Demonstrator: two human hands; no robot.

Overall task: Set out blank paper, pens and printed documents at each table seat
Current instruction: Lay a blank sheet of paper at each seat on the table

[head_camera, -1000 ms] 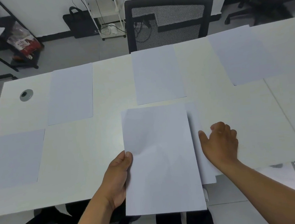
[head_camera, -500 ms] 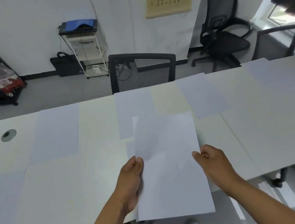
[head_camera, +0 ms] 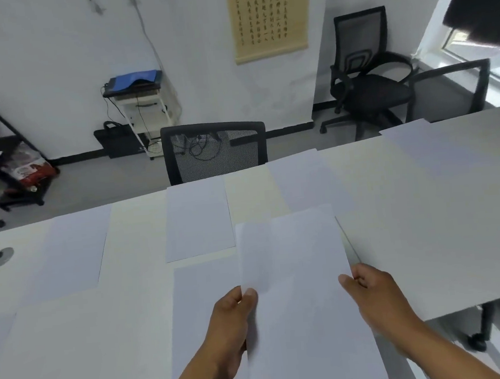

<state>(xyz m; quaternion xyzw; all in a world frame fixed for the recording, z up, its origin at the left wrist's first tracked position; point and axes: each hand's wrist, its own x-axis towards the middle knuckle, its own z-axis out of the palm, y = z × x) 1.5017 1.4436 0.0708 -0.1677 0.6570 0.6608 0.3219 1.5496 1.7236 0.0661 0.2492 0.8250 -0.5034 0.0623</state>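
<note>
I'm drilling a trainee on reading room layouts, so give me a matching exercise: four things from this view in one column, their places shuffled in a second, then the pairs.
Things:
1. held sheet
2. scroll
3. blue item
4. grommet

Places:
A. hanging on the wall
B. set in the table at far left
C. between left hand and right hand
D. on top of the white cart

Pairs: 1-C, 2-A, 3-D, 4-B

A blank white sheet (head_camera: pixel 300 290) is held upright-tilted above the white table's (head_camera: pixel 428 234) near edge; other blank sheets (head_camera: pixel 198 221) lie flat along the far side and one (head_camera: pixel 204 299) near
</note>
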